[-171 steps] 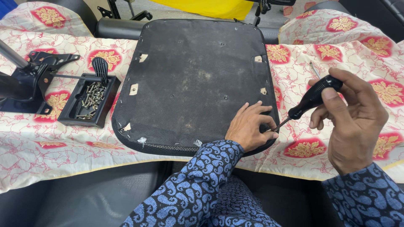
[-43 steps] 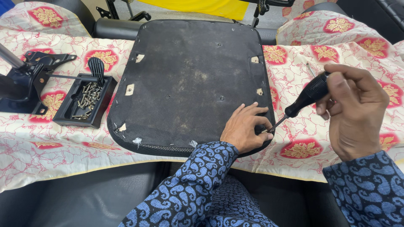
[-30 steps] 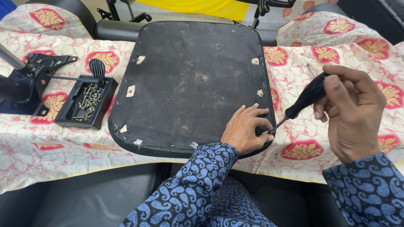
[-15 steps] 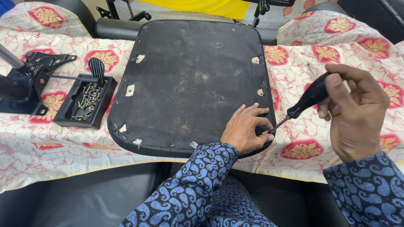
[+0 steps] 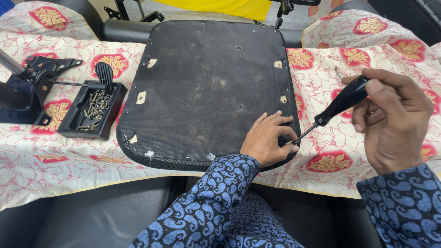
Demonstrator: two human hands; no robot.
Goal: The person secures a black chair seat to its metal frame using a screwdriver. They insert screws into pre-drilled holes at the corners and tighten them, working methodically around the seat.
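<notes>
The right hand [image 5: 395, 121] wraps its grip around the black handle of a screwdriver [image 5: 337, 103], whose tip angles down to the near right corner of the upturned black seat base [image 5: 206, 87]. There the left hand [image 5: 268, 140] rests on the base, fingertips pinched at the tip — on what is too small to tell. The base lies on a floral cloth [image 5: 321, 87] over the worktop; a black tray of screws [image 5: 92, 110] sits beside its left edge.

No packages, signs or screens appear. The only label-like items are small pale rectangular tags [image 5: 141, 97] on the underside of the black seat pad [image 5: 206, 87], set near its left and right edges; whether any of them carries print cannot be told.
</notes>
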